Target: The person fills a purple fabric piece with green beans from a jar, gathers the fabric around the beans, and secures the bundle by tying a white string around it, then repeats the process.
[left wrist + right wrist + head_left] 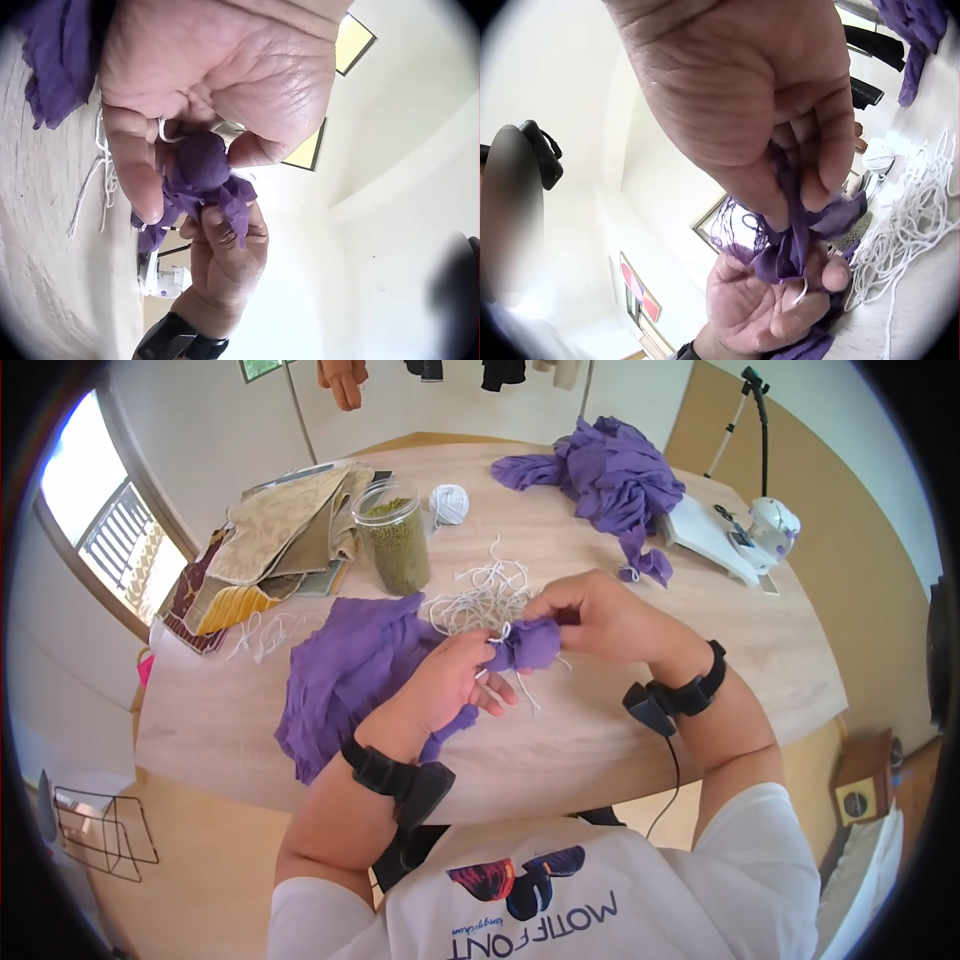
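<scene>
A purple cloth (pixel 345 670) lies crumpled at the table's front left, and its gathered end (pixel 535 645) is held up between both hands. My left hand (pixel 450 675) grips a rounded, bunched lump of this cloth (pixel 202 161) between thumb and fingers. White string (pixel 169 135) runs by the lump at the left fingers. From the other side my right hand (pixel 605 620) pinches a fold of the cloth (pixel 795 232) between thumb and fingertips. Just behind the hands sits a tangled heap of white string (pixel 485 595), with loose ends trailing on the table.
A clear jar (pixel 395 550) of green beans stands beyond the left hand, beside a ball of white string (pixel 449 505). Folded fabrics (pixel 280 540) are stacked at the left. Another purple cloth (pixel 620 475) lies at the back, near a small white sewing machine (pixel 770 530).
</scene>
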`<state>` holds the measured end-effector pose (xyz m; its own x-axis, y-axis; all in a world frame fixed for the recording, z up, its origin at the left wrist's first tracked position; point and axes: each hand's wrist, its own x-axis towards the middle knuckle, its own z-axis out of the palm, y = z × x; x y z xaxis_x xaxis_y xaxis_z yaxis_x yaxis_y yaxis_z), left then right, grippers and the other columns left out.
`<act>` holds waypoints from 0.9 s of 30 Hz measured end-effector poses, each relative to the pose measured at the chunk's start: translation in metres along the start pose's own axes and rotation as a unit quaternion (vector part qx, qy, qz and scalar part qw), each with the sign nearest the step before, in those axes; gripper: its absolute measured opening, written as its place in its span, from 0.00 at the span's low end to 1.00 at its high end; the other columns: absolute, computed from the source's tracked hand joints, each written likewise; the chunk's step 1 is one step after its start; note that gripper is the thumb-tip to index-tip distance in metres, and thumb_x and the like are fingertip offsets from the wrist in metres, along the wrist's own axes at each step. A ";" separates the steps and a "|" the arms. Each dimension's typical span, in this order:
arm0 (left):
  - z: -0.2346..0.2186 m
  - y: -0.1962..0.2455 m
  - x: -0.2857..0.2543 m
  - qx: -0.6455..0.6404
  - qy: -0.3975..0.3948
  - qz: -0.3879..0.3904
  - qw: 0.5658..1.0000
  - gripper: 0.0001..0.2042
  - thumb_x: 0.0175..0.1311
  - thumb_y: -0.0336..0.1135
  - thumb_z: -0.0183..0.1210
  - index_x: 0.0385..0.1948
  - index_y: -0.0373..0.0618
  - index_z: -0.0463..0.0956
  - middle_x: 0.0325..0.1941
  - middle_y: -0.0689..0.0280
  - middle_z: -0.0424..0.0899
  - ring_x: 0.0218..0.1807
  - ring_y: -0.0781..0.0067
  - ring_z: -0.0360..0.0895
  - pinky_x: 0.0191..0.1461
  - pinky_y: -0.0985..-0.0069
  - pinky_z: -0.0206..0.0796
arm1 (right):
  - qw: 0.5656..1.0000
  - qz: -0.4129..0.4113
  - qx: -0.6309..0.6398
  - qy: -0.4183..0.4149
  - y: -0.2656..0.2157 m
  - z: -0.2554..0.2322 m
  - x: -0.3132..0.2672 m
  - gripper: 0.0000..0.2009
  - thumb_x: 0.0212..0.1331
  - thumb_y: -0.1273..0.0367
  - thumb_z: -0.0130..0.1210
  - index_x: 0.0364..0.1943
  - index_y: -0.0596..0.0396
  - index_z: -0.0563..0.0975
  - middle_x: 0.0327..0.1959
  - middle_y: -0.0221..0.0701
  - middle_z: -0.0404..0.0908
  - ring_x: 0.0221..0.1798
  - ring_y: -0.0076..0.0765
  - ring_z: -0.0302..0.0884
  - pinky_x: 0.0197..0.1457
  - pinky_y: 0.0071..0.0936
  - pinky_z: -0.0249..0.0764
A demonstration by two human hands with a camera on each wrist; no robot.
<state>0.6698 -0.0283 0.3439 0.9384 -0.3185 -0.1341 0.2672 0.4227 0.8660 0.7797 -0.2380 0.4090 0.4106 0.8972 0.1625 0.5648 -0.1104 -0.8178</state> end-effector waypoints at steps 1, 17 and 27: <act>0.004 0.001 -0.001 -0.002 0.003 0.005 1.000 0.19 0.64 0.36 0.51 0.54 0.38 0.67 0.43 0.59 0.80 0.36 0.65 0.82 0.33 0.74 0.77 | 1.000 -0.007 -0.016 0.002 -0.004 -0.003 0.001 0.14 0.51 0.81 0.58 0.43 0.61 0.80 0.32 0.32 0.84 0.35 0.22 0.77 0.43 0.22 0.74; 0.010 -0.002 -0.001 0.089 0.086 0.112 0.986 0.11 0.62 0.34 0.63 0.42 0.40 0.76 0.23 0.70 0.77 0.21 0.83 0.72 0.23 0.84 0.64 | 0.977 -0.004 0.129 0.169 -0.011 -0.009 0.005 0.18 0.58 0.76 0.59 0.54 0.60 0.74 0.44 0.30 0.78 0.42 0.23 0.78 0.47 0.21 0.75; 0.011 -0.008 0.002 0.179 0.071 0.197 0.961 0.18 0.52 0.21 0.62 0.46 0.43 0.74 0.37 0.69 0.81 0.37 0.82 0.77 0.41 0.81 0.70 | 0.988 0.071 0.064 0.118 -0.032 0.011 -0.006 0.08 0.56 0.80 0.61 0.40 0.61 0.80 0.34 0.26 0.82 0.38 0.17 0.76 0.43 0.18 0.74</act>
<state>0.6674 -0.0421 0.3418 0.9786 -0.0641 0.1955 -0.1834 0.1593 0.9701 0.7511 -0.2350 0.4282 0.6431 0.7503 0.1530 0.4013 -0.1600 -0.9019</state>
